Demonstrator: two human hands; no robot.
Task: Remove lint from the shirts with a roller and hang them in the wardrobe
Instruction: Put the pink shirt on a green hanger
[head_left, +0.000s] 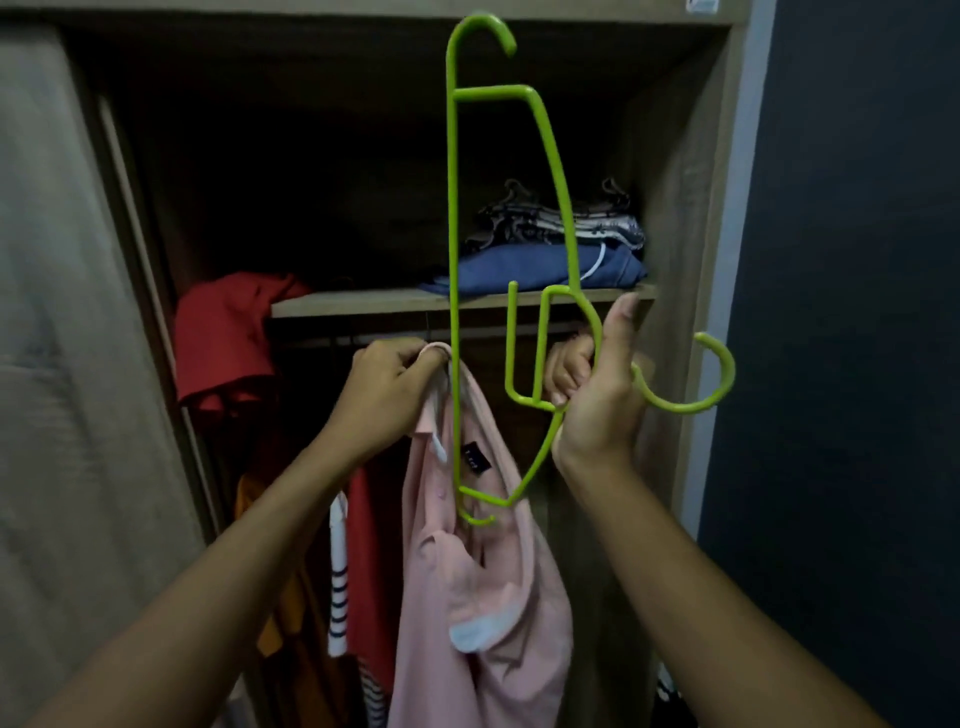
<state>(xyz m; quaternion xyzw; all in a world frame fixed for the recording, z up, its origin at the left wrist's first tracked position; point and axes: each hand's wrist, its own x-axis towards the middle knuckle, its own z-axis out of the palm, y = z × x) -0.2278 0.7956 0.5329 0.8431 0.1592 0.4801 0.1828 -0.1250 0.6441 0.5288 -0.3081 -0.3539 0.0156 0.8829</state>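
At the far left a pale sliding door (47, 312) covers part of the wardrobe (685, 218). Inside, a red garment (223, 343) hangs over the edge of the shelf (363, 302), and under it striped and red clothes (358, 561) hang in the dark.

The left hand (387, 400) is clenched on the collar of the pink shirt (483, 597) and holds it up in front of the rail zone. The shirt falls straight down from this hand, between the two forearms.

The green hanger (453, 234) is turned on its end, so its long axis is vertical. One arm tip points up to the top of the wardrobe, the other arm tip is already low in the neck opening of the shirt, just beside the left hand. The hook points to the right, away from the shirt.

The right hand (597, 395) grasps the hanger at its neck, thumb up. On the shelf behind it lie folded clothes (545, 249).

I judge the hanger must be rotated to horizontal so the upper arm can enter the collar; the right hand is the one to turn it.
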